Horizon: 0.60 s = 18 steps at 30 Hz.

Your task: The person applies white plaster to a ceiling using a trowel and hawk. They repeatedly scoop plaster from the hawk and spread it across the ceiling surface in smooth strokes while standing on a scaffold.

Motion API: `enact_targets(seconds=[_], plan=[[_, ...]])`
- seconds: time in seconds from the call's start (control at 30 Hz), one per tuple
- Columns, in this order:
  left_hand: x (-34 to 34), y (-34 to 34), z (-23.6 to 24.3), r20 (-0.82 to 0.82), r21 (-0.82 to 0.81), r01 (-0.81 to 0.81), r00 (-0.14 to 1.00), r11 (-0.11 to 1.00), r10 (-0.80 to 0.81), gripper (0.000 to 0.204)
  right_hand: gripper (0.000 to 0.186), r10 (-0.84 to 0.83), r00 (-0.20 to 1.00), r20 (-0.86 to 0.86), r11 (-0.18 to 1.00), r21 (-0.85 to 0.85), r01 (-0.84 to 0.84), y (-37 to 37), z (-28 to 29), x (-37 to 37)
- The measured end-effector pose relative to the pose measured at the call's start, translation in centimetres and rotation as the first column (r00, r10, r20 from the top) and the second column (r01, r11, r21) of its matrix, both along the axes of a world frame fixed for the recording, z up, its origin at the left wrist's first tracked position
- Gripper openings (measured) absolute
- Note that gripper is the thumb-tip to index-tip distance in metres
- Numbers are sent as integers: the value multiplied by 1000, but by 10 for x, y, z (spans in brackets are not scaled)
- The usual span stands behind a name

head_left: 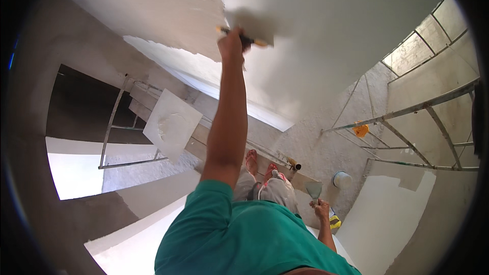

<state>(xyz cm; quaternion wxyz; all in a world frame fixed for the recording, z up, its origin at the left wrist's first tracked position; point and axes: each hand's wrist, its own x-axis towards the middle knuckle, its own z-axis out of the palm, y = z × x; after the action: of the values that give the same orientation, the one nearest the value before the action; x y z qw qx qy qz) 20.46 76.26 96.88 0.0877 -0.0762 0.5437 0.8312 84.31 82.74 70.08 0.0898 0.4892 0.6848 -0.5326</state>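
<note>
My left arm reaches up, and my left hand [232,45] is closed around the black and yellow handle of a plastering trowel [257,25]. The trowel's wide blade lies against the pale plastered surface [305,25] overhead and is smeared by motion. A ragged edge there parts a smoother grey-white area from a beige one. Low at my right side, my right hand [321,208] grips a putty knife [314,189], its broad blade pointing up. A square white board [172,125] with a dab of white putty on it rests left of my legs.
I stand in sandals on a plank walkway [204,140] with a pipe end [295,165] beside my feet. Metal scaffold frames [428,106] rise on the right and another frame [113,122] on the left. An orange cloth-like thing [361,130] hangs right; a bucket [342,179] stands below.
</note>
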Motion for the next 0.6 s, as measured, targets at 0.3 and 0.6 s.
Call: enact_targets(seconds=[0.3, 0.6], plan=[[20, -41, 214, -474, -40, 123, 871, 992, -128, 21, 12, 11, 998, -60, 999, -32, -13, 16, -31, 10], [68, -81, -161, 166, 169, 70, 981, 983, -99, 34, 9, 66, 988, 143, 997, 29, -70, 1, -6, 40]])
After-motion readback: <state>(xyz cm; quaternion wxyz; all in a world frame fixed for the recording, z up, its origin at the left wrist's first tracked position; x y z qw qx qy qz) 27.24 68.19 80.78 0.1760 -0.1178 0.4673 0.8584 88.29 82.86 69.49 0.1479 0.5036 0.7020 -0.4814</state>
